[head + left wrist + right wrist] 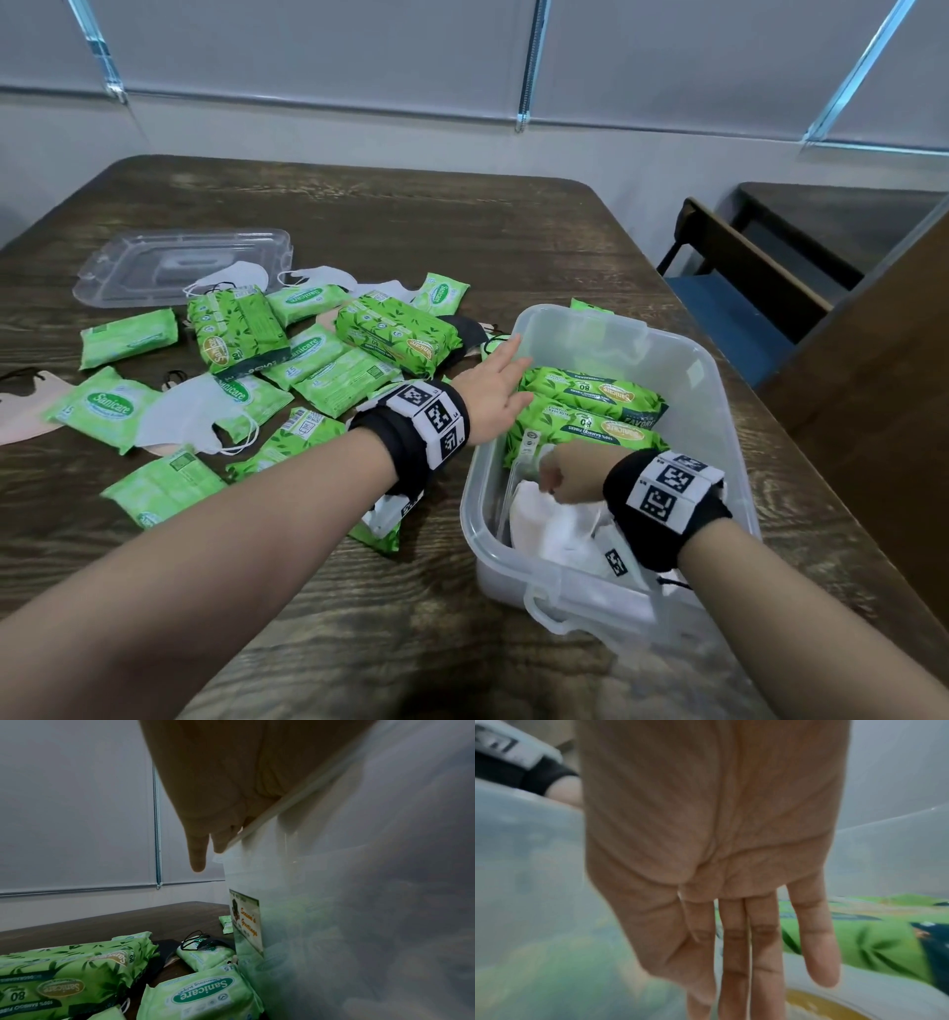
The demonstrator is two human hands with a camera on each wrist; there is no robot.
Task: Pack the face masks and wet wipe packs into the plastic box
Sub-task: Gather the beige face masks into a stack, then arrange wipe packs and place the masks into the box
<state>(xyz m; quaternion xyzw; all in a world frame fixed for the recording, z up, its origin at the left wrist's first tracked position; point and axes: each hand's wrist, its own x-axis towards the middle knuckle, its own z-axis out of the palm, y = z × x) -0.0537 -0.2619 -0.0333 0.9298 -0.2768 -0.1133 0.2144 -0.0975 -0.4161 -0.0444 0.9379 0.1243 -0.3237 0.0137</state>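
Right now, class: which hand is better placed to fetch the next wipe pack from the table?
Left. The left hand is open at the plastic box rim beside the large wipe pack; the right hand is inside the box.

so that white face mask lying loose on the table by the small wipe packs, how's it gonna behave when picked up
The white face mask will likely be floppy: it lies creased over the small wipe packs. It is probably very light, being thin fabric. Its ear loops trail loose, so they may snag a neighbouring pack.
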